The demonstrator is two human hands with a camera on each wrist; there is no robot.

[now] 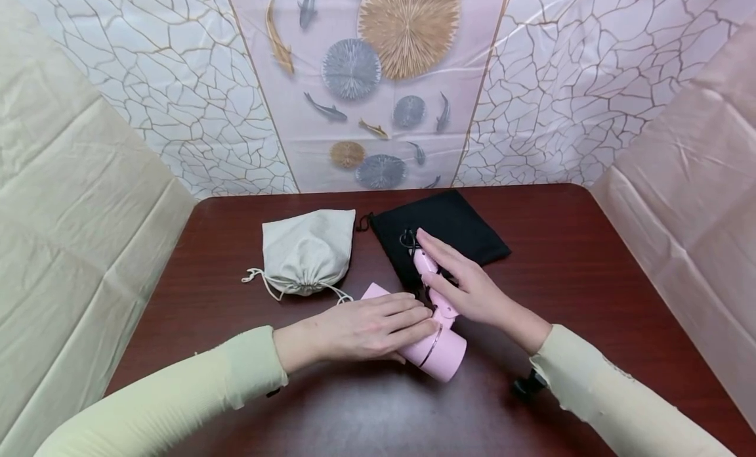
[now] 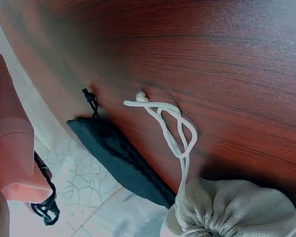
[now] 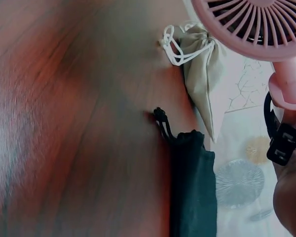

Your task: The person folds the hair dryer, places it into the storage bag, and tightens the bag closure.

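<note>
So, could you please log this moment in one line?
left hand: holds pink plastic hair dryer; right hand: touches its handle; black cloth bag: behind

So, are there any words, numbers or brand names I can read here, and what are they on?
None can be read.
Pink device: no letters show, but the left hand and right hand cover parts.
Black clasp: pale marks, too blurred to read.
Beige bag, black pouch: no words show.
Wall cloth: fish pictures, no words.
</note>
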